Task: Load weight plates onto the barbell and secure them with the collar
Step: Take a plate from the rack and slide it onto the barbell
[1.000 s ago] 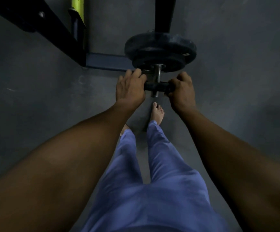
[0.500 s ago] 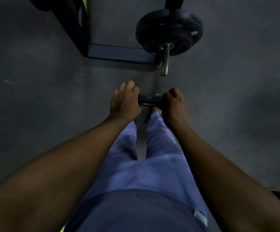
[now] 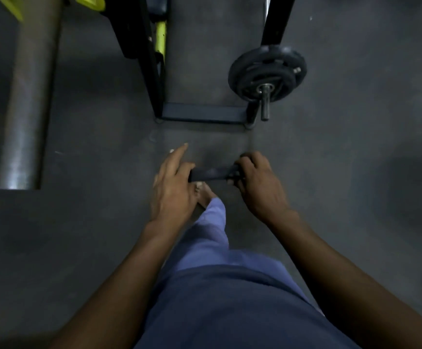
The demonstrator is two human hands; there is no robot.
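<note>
Black weight plates (image 3: pixel 268 71) sit on the barbell sleeve (image 3: pixel 264 107), whose bare steel end points toward me at the upper right. A black collar (image 3: pixel 211 174) is held in the air between both hands, well short of the sleeve end. My right hand (image 3: pixel 257 187) is closed around the collar's right end. My left hand (image 3: pixel 177 185) touches its left end with thumb and bent fingers, while the index finger points out straight.
A black rack frame (image 3: pixel 154 71) with a dark base bar (image 3: pixel 202 114) stands left of the plates. A thick grey pillar (image 3: pixel 28 96) rises at the left. Yellow-green parts (image 3: pixel 160 36) show near the top. The floor is dark grey rubber.
Both hands have pulled the collar back off the sleeve end and toward me. The barbell now lies farther away, and my left index finger has straightened.
</note>
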